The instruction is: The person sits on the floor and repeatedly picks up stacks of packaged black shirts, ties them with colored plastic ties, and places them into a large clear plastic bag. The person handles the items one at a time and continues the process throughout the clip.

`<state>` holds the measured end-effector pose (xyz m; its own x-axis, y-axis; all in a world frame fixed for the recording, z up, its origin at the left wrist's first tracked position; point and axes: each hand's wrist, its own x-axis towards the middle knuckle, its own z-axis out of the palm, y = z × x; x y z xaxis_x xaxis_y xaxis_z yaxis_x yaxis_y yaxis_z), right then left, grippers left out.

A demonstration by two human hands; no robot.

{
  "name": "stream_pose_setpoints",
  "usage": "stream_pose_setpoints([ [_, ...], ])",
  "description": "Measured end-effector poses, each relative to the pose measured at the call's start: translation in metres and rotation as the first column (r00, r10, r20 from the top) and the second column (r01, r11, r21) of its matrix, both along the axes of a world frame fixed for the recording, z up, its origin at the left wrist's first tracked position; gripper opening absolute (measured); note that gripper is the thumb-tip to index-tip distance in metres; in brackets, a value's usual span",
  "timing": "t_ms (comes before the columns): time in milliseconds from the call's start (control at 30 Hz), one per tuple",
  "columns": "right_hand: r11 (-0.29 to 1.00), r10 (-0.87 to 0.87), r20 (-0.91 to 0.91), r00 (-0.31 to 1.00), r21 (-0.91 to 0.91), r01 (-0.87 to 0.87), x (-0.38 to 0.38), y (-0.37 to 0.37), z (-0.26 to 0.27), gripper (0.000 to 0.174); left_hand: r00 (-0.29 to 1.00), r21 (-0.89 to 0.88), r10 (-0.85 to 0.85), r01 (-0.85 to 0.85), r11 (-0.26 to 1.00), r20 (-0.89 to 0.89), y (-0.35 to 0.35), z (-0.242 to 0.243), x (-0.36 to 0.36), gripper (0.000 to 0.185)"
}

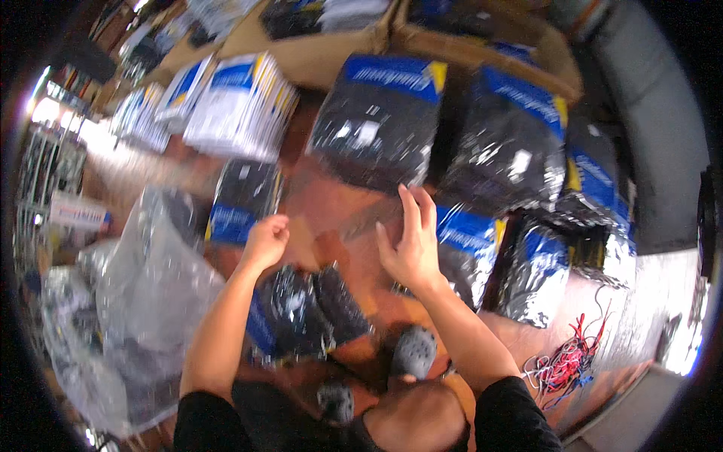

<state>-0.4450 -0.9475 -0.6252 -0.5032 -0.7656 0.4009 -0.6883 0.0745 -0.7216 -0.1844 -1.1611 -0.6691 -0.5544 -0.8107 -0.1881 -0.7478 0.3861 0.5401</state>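
Observation:
My left hand (268, 240), fingers curled together, is beside a plastic-wrapped black packet (248, 186) with a blue band; whether it touches or pinches the packet cannot be told. With fingers apart, my right hand (411, 237) reaches towards the lower edge of a stack of black packets (375, 121) in clear wrap; contact is unclear. To its right lie more wrapped black packets (471, 231). Between my forearms, near my feet, rest other glossy black packets (296, 305).
White packets (240, 113) are stacked at the upper left, near open cardboard boxes (339, 56). A large clear plastic bag (152, 282) lies at the left. Tangled red, white and blue cords (565, 364) are on the floor at the right.

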Motion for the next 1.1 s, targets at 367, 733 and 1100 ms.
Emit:
stream_pose_setpoints([
  [367,0.800,0.338,0.395,0.854,0.357,-0.481,0.121,0.108,-0.108,0.046,0.779,0.205,-0.173,0.059,0.977,0.602,0.076,-0.059,0.146,0.144],
  [733,0.716,-0.012,0.907,0.420,0.301,-0.630,0.098,0.097,-0.101,0.066,0.917,0.431,-0.324,0.202,0.879,0.232,0.057,0.083,0.078,0.037],
  [1100,0.978,-0.005,0.603,0.798,-0.165,0.131,-0.014,-0.029,0.097,0.058,0.816,0.646,0.143,0.322,0.692,-0.560,-0.022,0.184,-0.078,0.038],
])
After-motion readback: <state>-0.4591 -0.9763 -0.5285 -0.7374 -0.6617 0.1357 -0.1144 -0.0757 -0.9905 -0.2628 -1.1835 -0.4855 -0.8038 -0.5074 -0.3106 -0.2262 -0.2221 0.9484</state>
